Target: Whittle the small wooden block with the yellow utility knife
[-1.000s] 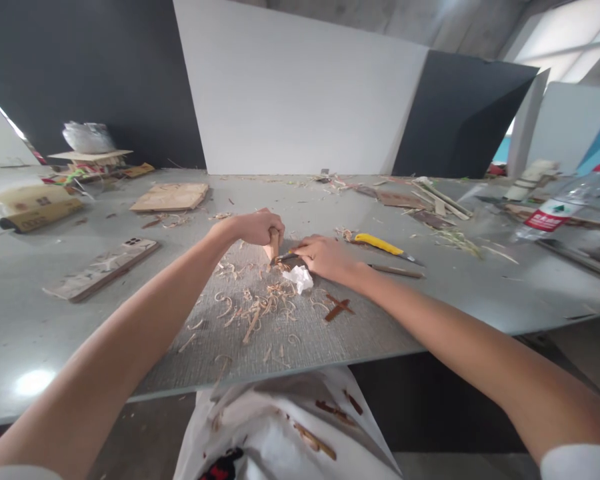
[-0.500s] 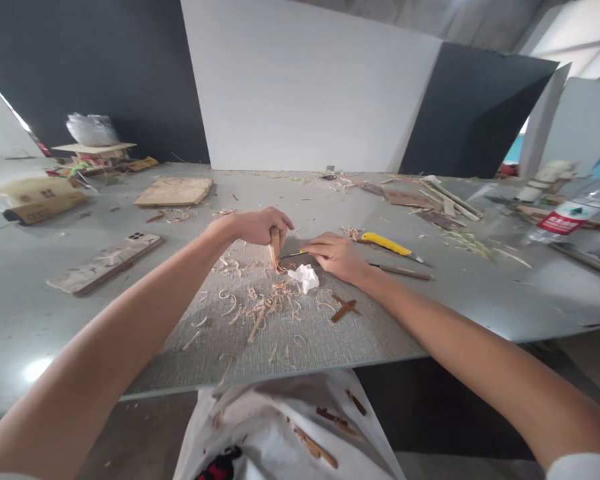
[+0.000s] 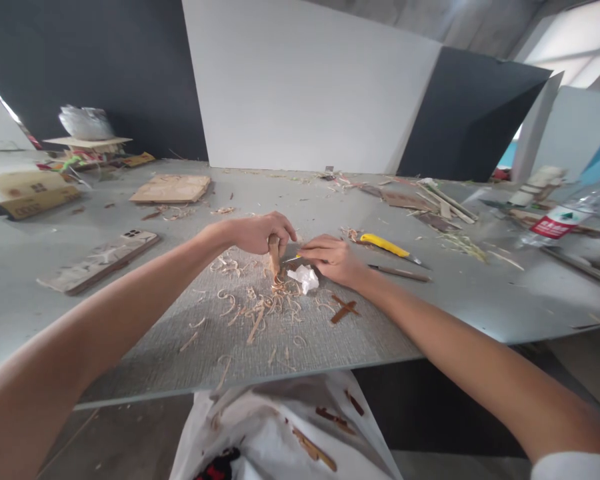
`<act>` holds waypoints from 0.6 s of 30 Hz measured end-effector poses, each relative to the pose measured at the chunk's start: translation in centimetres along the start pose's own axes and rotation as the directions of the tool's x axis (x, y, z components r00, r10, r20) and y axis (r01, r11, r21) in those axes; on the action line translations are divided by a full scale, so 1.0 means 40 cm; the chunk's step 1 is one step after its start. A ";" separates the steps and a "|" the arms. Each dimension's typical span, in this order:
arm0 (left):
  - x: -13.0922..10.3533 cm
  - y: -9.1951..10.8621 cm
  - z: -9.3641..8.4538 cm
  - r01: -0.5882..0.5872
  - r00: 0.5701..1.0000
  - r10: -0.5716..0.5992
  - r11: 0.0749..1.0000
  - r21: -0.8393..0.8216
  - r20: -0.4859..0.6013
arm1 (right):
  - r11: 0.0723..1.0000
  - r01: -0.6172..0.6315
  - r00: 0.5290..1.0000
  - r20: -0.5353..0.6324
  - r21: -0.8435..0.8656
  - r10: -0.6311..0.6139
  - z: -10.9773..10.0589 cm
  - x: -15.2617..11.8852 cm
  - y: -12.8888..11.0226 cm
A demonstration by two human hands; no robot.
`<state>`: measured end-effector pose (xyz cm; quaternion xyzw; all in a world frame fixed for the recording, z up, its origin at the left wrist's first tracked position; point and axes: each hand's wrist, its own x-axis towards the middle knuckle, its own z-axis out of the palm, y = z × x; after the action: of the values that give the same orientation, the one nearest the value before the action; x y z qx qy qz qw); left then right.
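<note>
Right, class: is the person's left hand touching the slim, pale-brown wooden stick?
Touching. The head view shows the left hand gripping the wooden stick by its upper end; the rest shows below.

Wood shavings (image 3: 258, 320) lie on the counter (image 3: 480, 287) between my left hand (image 3: 266, 234) and me, a utility knife (image 3: 384, 245) farther right.

Nothing reads clearly. A bottle (image 3: 586, 202) bears a red label (image 3: 550, 227) with blurred white characters and a green triangular sign (image 3: 569, 215); a yellow box (image 3: 43, 204) shows dark, zero-like characters, also too blurred.
</note>
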<state>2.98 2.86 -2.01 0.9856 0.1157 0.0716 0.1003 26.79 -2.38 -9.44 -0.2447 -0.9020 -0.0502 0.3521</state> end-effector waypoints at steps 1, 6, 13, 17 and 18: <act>0.000 0.003 -0.001 0.001 1.000 -0.001 1.000 0.000 0.004 | 1.000 -0.013 1.000 -0.013 0.006 0.013 0.000 0.000 -0.001; 0.000 0.005 0.002 0.052 0.999 -0.052 0.999 -0.002 0.011 | 0.998 -0.053 0.998 -0.026 0.021 0.053 0.007 0.000 -0.004; 0.008 -0.006 0.004 0.063 0.997 -0.062 0.998 -0.017 0.047 | 0.998 -0.065 0.998 0.015 -0.012 0.065 0.003 0.010 -0.013; 0.012 0.001 0.002 0.043 0.998 -0.042 0.999 -0.014 0.038 | 0.998 -0.057 0.994 0.088 -0.030 0.060 0.005 0.017 -0.016; 0.012 0.003 0.001 0.037 0.999 -0.036 0.999 -0.012 0.038 | 0.998 -0.054 0.992 0.115 -0.030 0.057 0.007 0.016 -0.015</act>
<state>3.48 2.86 -1.98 0.9838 0.1314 0.0519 0.1101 25.90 -2.55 -9.18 -0.2769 -0.9130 -0.0384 0.2972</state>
